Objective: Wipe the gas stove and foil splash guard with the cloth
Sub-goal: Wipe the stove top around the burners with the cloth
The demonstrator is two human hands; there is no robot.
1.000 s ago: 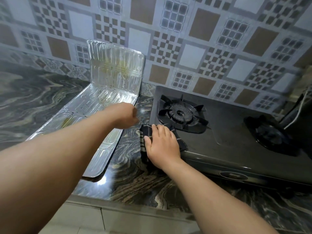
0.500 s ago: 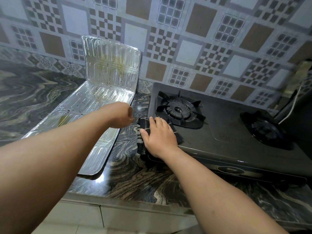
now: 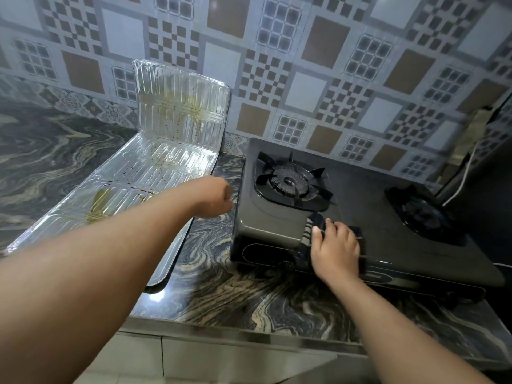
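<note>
Dark cloth w/ pale stripes [image 3: 309,231] lies on front edge of black two-burner gas stove [image 3: 279,217], just right of its left burner [image 3: 289,184]. Right hand [image 3: 336,250] presses it flat, fingers straight. Left hand [image 3: 214,198] hangs over marbled dark stone countertop [image 3: 249,303] btwn stove & stained, ribbed silver foil splash guard [image 3: 166,151]; fingers hidden, can't tell grip.

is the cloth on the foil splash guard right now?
No. The cloth lies on the gas stove under the right hand, apart from the foil splash guard.
</note>
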